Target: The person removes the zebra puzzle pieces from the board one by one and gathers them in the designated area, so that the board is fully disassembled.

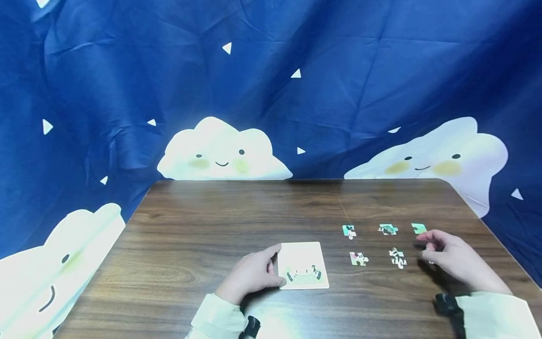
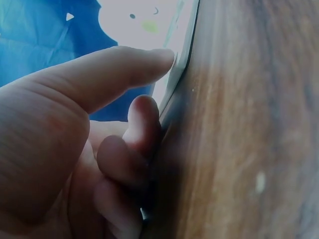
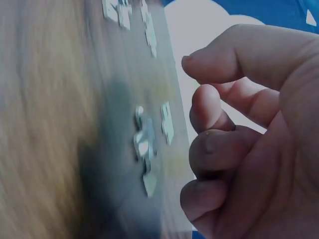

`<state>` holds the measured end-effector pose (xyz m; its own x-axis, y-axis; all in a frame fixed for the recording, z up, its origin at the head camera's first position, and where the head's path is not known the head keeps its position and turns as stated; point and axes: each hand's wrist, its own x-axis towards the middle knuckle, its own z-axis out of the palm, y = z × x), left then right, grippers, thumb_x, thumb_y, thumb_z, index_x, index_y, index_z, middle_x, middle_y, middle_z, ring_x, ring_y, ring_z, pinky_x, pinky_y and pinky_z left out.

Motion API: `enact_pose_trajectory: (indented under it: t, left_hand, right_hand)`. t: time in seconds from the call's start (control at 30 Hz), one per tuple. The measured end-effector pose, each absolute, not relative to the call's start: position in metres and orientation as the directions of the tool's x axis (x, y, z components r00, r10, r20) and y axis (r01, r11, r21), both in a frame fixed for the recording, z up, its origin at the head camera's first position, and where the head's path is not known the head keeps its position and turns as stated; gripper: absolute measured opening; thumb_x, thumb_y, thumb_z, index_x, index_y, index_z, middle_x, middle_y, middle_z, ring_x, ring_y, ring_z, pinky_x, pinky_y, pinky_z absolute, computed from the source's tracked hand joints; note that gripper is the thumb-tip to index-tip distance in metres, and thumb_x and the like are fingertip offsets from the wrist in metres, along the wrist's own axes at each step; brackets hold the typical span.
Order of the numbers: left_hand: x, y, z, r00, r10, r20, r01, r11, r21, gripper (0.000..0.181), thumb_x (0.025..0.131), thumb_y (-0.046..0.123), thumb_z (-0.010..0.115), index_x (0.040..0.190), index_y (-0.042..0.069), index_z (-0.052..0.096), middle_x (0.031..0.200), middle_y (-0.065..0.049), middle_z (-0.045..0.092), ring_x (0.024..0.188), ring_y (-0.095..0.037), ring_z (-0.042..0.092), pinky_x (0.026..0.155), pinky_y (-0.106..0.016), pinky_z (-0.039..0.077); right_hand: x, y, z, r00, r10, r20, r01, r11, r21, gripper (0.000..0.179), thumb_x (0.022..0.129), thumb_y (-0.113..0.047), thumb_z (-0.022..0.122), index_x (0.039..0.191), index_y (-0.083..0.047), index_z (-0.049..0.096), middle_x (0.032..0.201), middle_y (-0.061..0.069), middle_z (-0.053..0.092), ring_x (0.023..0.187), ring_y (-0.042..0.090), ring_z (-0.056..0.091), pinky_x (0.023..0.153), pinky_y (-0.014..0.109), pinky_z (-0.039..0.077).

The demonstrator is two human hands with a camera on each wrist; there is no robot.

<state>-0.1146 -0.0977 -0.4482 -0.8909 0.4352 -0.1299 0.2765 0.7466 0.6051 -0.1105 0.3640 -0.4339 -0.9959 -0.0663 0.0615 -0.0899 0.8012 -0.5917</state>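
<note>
A square, pale puzzle board (image 1: 300, 256), with striped animal legs printed along its lower part, lies on the table. My left hand (image 1: 252, 273) holds its left edge, the thumb at the near corner and the index finger at the far one. In the left wrist view the thumb (image 2: 134, 67) presses against the board's edge while other fingers curl below. Over the table's right side hovers my right hand (image 1: 450, 256), loosely bent, with nothing between thumb and fingers. A green puzzle piece (image 1: 418, 228) lies just beyond its fingertips, and another piece (image 1: 431, 262) is mostly hidden beneath it.
More puzzle pieces lie between board and right hand: a teal one (image 1: 349, 231), a green one (image 1: 387, 229), a pink-and-green one (image 1: 359, 259) and a striped one (image 1: 398, 258). The wooden table (image 1: 178, 254) ends at a blue cloud-print curtain (image 1: 322, 103).
</note>
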Motion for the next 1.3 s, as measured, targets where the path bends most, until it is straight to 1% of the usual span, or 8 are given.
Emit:
enact_pose_trajectory:
  t: [0.2,0.43,0.53,0.63,0.77,0.87,1.0,1.3]
  left_hand:
    - [-0.114,-0.1,-0.448,-0.88,0.449,-0.152,0.26,0.725,0.638,0.093,0.07,0.036,0.086,0.149,0.008,0.046,0.066,0.016,0.058,0.057,-0.002,0.052,0.061,-0.025,0.044]
    - [-0.114,-0.1,-0.448,-0.876,0.457,-0.151,0.27,0.727,0.632,0.091,0.07,0.034,0.088,0.148,0.008,0.048,0.065,0.016,0.057,0.058,-0.001,0.051,0.064,-0.025,0.043]
    - [-0.113,-0.099,-0.447,-0.878,0.454,-0.153,0.271,0.734,0.622,0.088,0.071,0.034,0.088,0.147,0.009,0.05,0.065,0.016,0.057,0.058,-0.001,0.051,0.065,-0.025,0.043]
    - [-0.113,-0.099,-0.446,-0.878,0.455,-0.15,0.28,0.742,0.609,0.085,0.073,0.035,0.088,0.146,0.011,0.052,0.065,0.017,0.056,0.058,-0.001,0.051,0.064,-0.025,0.043]
    - [-0.112,-0.098,-0.445,-0.879,0.454,-0.145,0.288,0.749,0.596,0.084,0.073,0.035,0.088,0.145,0.012,0.053,0.065,0.017,0.056,0.057,-0.001,0.05,0.062,-0.025,0.042]
    - [-0.111,-0.097,-0.444,-0.881,0.45,-0.147,0.286,0.753,0.593,0.084,0.073,0.035,0.088,0.145,0.012,0.053,0.064,0.016,0.055,0.057,-0.001,0.049,0.062,-0.025,0.042]
    - [-0.111,-0.095,-0.443,-0.887,0.438,-0.148,0.276,0.758,0.591,0.084,0.072,0.036,0.087,0.145,0.013,0.054,0.063,0.016,0.055,0.056,-0.002,0.049,0.061,-0.025,0.041]
    - [-0.109,-0.094,-0.441,-0.892,0.428,-0.148,0.269,0.764,0.587,0.084,0.072,0.037,0.087,0.145,0.013,0.054,0.062,0.016,0.056,0.054,-0.003,0.048,0.058,-0.026,0.041]
  right_hand:
    - [-0.114,0.345,-0.428,-0.998,-0.063,0.029,-0.068,0.803,-0.592,0.034,0.089,-0.015,0.071,0.115,0.005,0.063,0.079,-0.002,0.053,0.068,0.005,0.048,0.064,0.024,0.036]
    - [-0.116,0.318,-0.423,-0.998,-0.055,0.023,-0.057,0.794,-0.605,0.035,0.091,-0.022,0.073,0.115,0.001,0.064,0.081,0.001,0.054,0.066,0.01,0.051,0.064,0.027,0.038]
    - [-0.116,0.306,-0.421,-0.997,-0.06,0.058,-0.083,0.797,-0.598,0.032,0.09,-0.022,0.074,0.114,-0.001,0.065,0.082,0.0,0.054,0.069,0.009,0.049,0.065,0.027,0.038]
    - [-0.115,0.29,-0.422,-0.992,-0.077,0.098,-0.121,0.777,-0.618,0.03,0.089,-0.018,0.075,0.112,-0.002,0.066,0.081,0.0,0.054,0.067,0.008,0.05,0.063,0.027,0.04]
    - [-0.114,0.269,-0.425,-0.985,-0.124,0.116,-0.17,0.75,-0.639,0.026,0.087,-0.017,0.077,0.108,-0.006,0.067,0.079,-0.003,0.053,0.065,0.006,0.049,0.061,0.026,0.04]
    - [-0.113,0.256,-0.427,-0.978,-0.159,0.132,-0.206,0.739,-0.642,0.022,0.086,-0.017,0.078,0.103,-0.01,0.068,0.079,-0.005,0.053,0.066,0.005,0.048,0.062,0.025,0.039]
    - [-0.113,0.242,-0.427,-0.97,-0.19,0.154,-0.244,0.703,-0.668,0.02,0.084,-0.014,0.079,0.101,-0.01,0.068,0.077,-0.005,0.052,0.066,0.006,0.048,0.062,0.025,0.04]
    - [-0.11,0.207,-0.431,-0.959,-0.265,0.098,-0.252,0.646,-0.72,0.021,0.083,-0.013,0.079,0.101,-0.013,0.068,0.076,-0.007,0.052,0.066,0.006,0.049,0.062,0.025,0.042]
